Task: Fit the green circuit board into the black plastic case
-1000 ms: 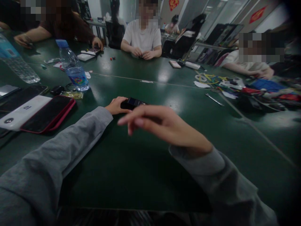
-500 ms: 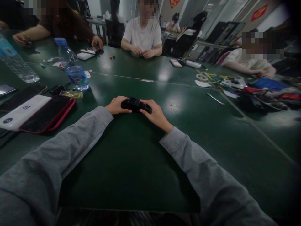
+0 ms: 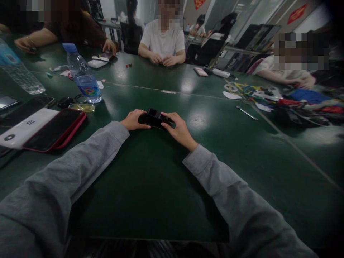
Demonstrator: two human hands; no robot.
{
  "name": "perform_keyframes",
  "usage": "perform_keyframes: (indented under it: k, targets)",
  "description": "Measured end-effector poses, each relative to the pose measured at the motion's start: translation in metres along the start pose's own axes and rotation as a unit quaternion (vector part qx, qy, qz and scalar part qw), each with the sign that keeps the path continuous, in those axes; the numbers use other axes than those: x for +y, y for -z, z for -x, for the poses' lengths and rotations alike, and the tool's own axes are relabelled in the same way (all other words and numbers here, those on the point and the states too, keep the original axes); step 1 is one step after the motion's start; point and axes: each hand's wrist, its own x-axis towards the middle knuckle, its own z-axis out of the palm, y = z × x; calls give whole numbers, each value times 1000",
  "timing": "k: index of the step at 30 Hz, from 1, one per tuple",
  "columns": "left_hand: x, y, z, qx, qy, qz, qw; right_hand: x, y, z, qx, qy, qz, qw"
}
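Head view: left hand (image 3: pixel 133 120) and right hand (image 3: pixel 179 128) grip opposite ends of black device (image 3: pixel 154 117), well in from near edge of green table (image 3: pixel 150 186); can't tell if it's touching. Red-cased phone (image 3: pixel 55 129) lies off to left.

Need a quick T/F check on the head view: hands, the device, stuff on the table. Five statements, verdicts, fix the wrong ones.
1. The left hand holds one end of a black device. True.
2. The right hand hangs apart from the black device. False: it holds the other end.
3. A blue-capped bottle is on the table, left of the black device. True.
4. The wrench lies beside the red-cased phone. False: it lies off to the right, by the cable pile; the phone is at the left.
5. Both sleeves are gray. True.
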Motion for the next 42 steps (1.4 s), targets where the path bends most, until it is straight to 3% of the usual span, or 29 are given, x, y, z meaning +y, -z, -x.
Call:
perform_keyframes:
  k: [20,28,34,42]
  targets:
    - [-3,-2,0,15,-4,34,999,-6,10,-8,32,21,-8,999]
    - [0,1,2,10,-14,32,999,-4,19,-13,53,-6,9,999]
    - [1,1,2,0,-20,19,1000,12,30,-15,101,-35,38,994]
    - [0,3,2,-4,-24,29,999,58,38,-6,158,-95,92,979]
